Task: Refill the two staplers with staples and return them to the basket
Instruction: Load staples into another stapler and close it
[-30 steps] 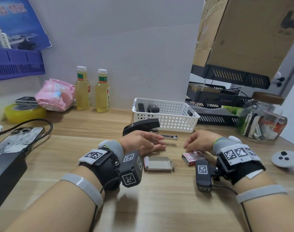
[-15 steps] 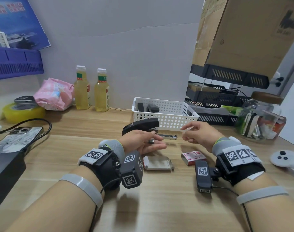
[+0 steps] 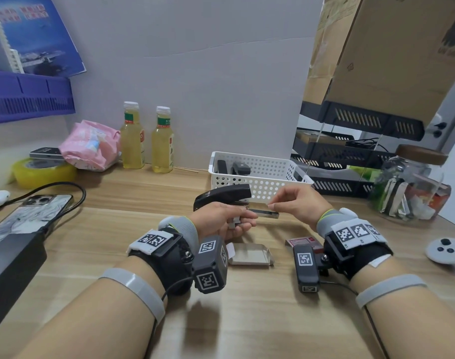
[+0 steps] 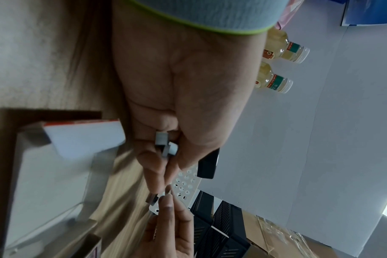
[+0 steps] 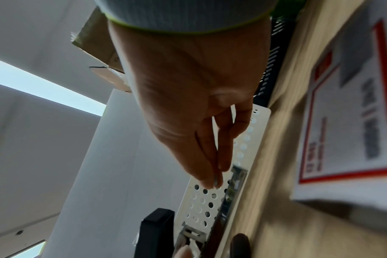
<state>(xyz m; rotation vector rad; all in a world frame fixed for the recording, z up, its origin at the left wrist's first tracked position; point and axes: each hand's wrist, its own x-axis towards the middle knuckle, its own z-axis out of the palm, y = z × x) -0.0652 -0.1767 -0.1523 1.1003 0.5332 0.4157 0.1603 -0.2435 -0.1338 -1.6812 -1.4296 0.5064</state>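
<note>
While left hand [image 3: 222, 220] grips stapler [image 3: 222, 196] and right hand [image 3: 297, 203] pinches staples [image 5: 216, 178]: wooden desk [image 3: 247, 320], white wall [image 3: 195, 73].

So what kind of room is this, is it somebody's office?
Probably, yes: a desk in an office or study. There are stacked black paper trays, a white basket with staplers in it, and a roll of yellow tape on the wooden desk.

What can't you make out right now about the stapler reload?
- Staple strip in the right hand: a sliver between fingertips, too small to judge its length.
- Stapler channel: head view, hidden by the left hand; blurred in the wrist views.
- Basket contents: partly hidden by its wall.
</note>
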